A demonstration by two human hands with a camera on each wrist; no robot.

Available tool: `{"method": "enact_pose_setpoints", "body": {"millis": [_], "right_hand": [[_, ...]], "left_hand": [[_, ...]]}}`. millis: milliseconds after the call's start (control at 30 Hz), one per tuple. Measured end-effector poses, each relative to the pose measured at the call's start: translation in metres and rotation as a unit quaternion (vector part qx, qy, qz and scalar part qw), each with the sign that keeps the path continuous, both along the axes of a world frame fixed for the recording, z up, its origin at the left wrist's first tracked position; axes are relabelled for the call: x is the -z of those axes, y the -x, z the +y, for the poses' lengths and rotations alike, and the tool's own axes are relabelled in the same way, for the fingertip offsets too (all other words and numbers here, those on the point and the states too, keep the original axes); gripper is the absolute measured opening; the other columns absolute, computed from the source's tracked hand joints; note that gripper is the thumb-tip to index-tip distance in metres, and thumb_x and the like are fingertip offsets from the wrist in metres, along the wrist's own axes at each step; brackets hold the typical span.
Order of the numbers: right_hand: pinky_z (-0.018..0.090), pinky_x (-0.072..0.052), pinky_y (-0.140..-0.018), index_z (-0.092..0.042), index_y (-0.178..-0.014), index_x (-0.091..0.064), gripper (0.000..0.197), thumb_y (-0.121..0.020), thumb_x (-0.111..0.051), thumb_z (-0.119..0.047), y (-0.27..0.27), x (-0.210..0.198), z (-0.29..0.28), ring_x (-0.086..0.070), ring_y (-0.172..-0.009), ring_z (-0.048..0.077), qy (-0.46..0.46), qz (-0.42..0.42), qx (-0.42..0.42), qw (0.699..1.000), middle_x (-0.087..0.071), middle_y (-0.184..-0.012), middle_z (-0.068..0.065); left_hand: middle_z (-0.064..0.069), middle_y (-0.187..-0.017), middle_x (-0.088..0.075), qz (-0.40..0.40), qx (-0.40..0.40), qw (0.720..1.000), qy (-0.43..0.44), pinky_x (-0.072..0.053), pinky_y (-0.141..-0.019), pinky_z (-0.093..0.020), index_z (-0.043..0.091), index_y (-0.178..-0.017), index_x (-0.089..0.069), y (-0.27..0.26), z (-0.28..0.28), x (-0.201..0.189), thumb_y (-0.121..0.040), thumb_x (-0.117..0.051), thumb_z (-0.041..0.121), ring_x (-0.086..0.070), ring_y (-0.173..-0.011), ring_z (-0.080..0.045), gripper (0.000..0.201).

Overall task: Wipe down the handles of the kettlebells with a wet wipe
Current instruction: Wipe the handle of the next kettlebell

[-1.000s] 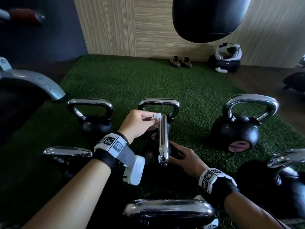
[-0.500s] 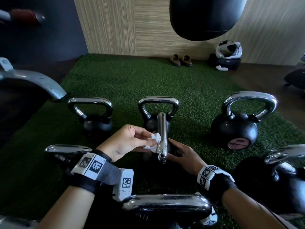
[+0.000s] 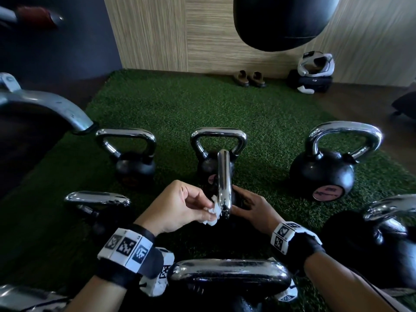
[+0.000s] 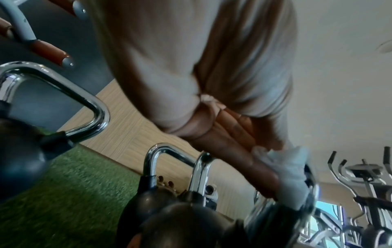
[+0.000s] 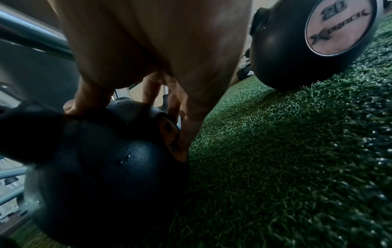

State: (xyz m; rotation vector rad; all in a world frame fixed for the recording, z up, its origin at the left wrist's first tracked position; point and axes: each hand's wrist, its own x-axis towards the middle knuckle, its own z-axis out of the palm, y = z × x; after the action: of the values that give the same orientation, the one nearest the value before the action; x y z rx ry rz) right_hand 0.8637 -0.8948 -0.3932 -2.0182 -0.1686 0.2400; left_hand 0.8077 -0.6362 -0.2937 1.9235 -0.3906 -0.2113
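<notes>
All kettlebells (image 3: 322, 174): matte black bodies, mirror-chrome handles (image 3: 224, 176), one with a pale pink round label (image 3: 327, 192) lettered in black; the wet wipe (image 3: 213, 213) is white. The turf (image 3: 180, 109) is dark green, the wall panel (image 3: 157, 30) beige with fine streaked grain, the adjoining wall (image 3: 56, 52) dark navy. Both wrist bands (image 3: 126, 247) are black, carrying white blocks printed with black square-code patterns; the punching bag (image 3: 281, 19) is black.

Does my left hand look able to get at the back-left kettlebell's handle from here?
Probably yes: the left hand, pinching the wipe, has only turf between it and that upright handle.
</notes>
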Motion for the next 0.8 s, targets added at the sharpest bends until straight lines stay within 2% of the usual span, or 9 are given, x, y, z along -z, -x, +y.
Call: {"method": "enact_pose_setpoints", "body": {"millis": [100, 300, 367, 433, 467, 533, 600, 700, 800], "right_hand": [[0.039, -0.045, -0.115, -0.040, -0.143, -0.055, 0.107, -0.050, -0.077, -0.087, -0.001, 0.003, 0.000, -0.060, -0.127, 0.003, 0.013, -0.014, -0.003, 1.000, -0.066, -0.135, -0.014], [0.037, -0.047, -0.112, -0.049, -0.137, -0.057, 0.098, -0.050, -0.077, -0.088, -0.007, -0.008, -0.005, -0.061, -0.123, 0.001, 0.100, -0.021, -0.020, 0.995, -0.067, -0.132, -0.019], [0.029, -0.053, -0.102, -0.048, -0.125, -0.067, 0.068, -0.063, -0.084, -0.071, -0.008, -0.032, -0.006, -0.067, -0.111, -0.001, 0.135, -0.035, -0.028, 0.990, -0.073, -0.119, -0.019], [0.014, -0.054, -0.080, -0.041, -0.107, -0.077, 0.029, -0.079, -0.085, -0.040, -0.006, -0.063, -0.006, -0.072, -0.093, 0.000, 0.103, -0.069, 0.010, 0.992, -0.078, -0.099, -0.017], [0.013, -0.052, -0.073, -0.040, -0.101, -0.078, 0.021, -0.083, -0.084, -0.030, -0.004, -0.079, -0.005, -0.072, -0.085, 0.001, 0.074, -0.101, 0.032, 0.992, -0.078, -0.092, -0.016], [0.021, -0.056, -0.071, -0.037, -0.097, -0.080, 0.017, -0.084, -0.082, -0.026, 0.001, -0.110, 0.000, -0.072, -0.076, 0.003, 0.008, -0.156, 0.051, 0.986, -0.079, -0.086, -0.015], [0.038, -0.060, -0.072, -0.034, -0.101, -0.081, 0.020, -0.081, -0.082, -0.033, 0.008, -0.137, 0.013, -0.071, -0.072, 0.012, -0.052, -0.161, 0.015, 0.985, -0.080, -0.086, -0.010], [0.064, -0.057, -0.074, -0.038, -0.110, -0.079, 0.042, -0.071, -0.087, -0.051, 0.013, -0.160, 0.032, -0.067, -0.074, 0.030, -0.107, -0.169, -0.054, 0.978, -0.081, -0.096, -0.001], [0.065, -0.058, -0.082, -0.041, -0.108, -0.079, 0.052, -0.061, -0.089, -0.060, 0.012, -0.171, 0.042, -0.074, -0.082, 0.027, -0.117, -0.182, -0.062, 0.974, -0.081, -0.098, -0.001]], "left_hand": [[-0.001, -0.081, -0.080, 0.009, -0.008, 0.999, -0.050, -0.062, -0.078, -0.033, 0.018, -0.076, -0.080, -0.001, -0.004, 0.018, -0.073, -0.093, 0.012, -0.077, -0.078, -0.017, 0.016], [0.005, -0.084, -0.080, 0.000, -0.047, 0.997, -0.056, -0.059, -0.081, -0.025, 0.024, -0.078, -0.080, -0.001, -0.004, 0.026, -0.076, -0.092, 0.016, -0.077, -0.083, -0.009, 0.015], [0.003, -0.085, -0.081, 0.003, -0.063, 0.998, -0.026, -0.060, -0.081, -0.029, 0.023, -0.080, -0.080, -0.006, 0.002, 0.020, -0.075, -0.092, 0.019, -0.077, -0.082, -0.009, 0.014], [0.001, -0.085, -0.081, -0.014, -0.099, 0.994, 0.037, -0.057, -0.076, -0.023, 0.020, -0.083, -0.079, -0.011, 0.006, 0.006, -0.073, -0.091, 0.025, -0.073, -0.078, -0.006, 0.016], [0.001, -0.085, -0.081, -0.024, -0.122, 0.990, 0.071, -0.056, -0.073, -0.019, 0.019, -0.086, -0.079, -0.014, 0.008, -0.004, -0.072, -0.089, 0.024, -0.072, -0.077, -0.005, 0.018], [0.002, -0.081, -0.080, -0.034, -0.162, 0.976, 0.142, -0.056, -0.068, -0.015, 0.014, -0.091, -0.078, -0.018, 0.011, -0.025, -0.073, -0.087, 0.015, -0.071, -0.074, -0.004, 0.020], [0.004, -0.076, -0.077, -0.038, -0.178, 0.964, 0.194, -0.056, -0.065, -0.013, 0.013, -0.088, -0.076, -0.023, 0.012, -0.045, -0.070, -0.087, 0.015, -0.069, -0.070, -0.002, 0.022], [0.003, -0.075, -0.074, -0.033, -0.158, 0.959, 0.235, -0.058, -0.066, -0.016, 0.013, -0.082, -0.075, -0.030, 0.005, -0.066, -0.060, -0.087, 0.024, -0.066, -0.069, -0.006, 0.027], [0.004, -0.072, -0.072, -0.050, -0.135, 0.965, 0.220, -0.055, -0.065, -0.016, 0.012, -0.079, -0.075, -0.034, -0.006, -0.077, -0.062, -0.086, 0.028, -0.065, -0.068, -0.006, 0.026]]}}
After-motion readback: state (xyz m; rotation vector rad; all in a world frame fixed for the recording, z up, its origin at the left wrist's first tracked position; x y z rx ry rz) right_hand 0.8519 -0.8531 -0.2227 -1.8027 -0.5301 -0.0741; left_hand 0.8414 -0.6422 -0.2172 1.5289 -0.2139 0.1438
